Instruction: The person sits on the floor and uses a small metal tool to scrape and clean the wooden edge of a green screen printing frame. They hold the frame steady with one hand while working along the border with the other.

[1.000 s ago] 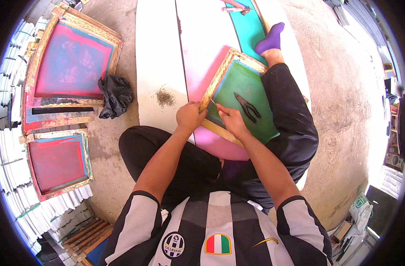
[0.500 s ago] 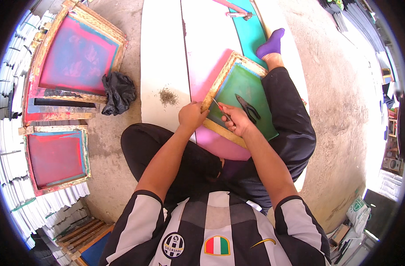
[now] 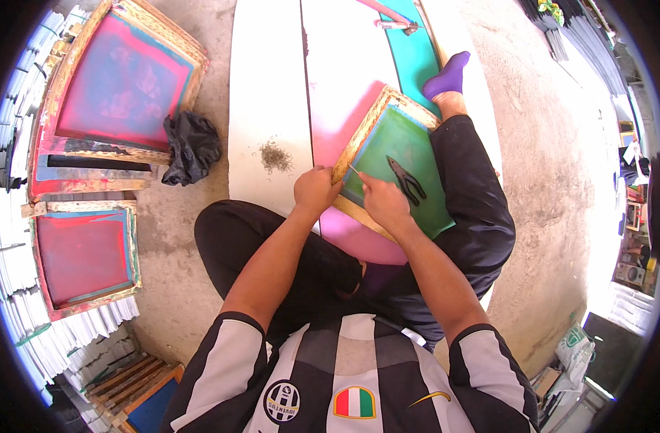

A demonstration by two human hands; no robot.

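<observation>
A wooden screen-printing frame (image 3: 366, 134) with green mesh lies tilted across my lap and the board under me. My left hand (image 3: 317, 189) is closed around the frame's left corner. Closed on a screwdriver (image 3: 353, 168) is my right hand (image 3: 385, 202); the thin metal shaft meets the wood near that corner, while the fingers hide the red handle. Pliers with black handles (image 3: 406, 180) rest on the green mesh, just beyond my right hand. A small heap of thin metal bits (image 3: 276, 156), perhaps staples, sits on the white board to the left.
Two screen frames with pink-red mesh, a large one (image 3: 120, 86) and a smaller one (image 3: 84, 252), stand at the left by stacked white sheets (image 3: 12, 252). A black plastic bag (image 3: 190, 148) lies beside them. A hammer (image 3: 411, 29) is at the board's far end.
My right hand has turned over, so its back now faces up and covers the screwdriver's handle. The shaft stays at the frame's edge. My left hand keeps its hold.
</observation>
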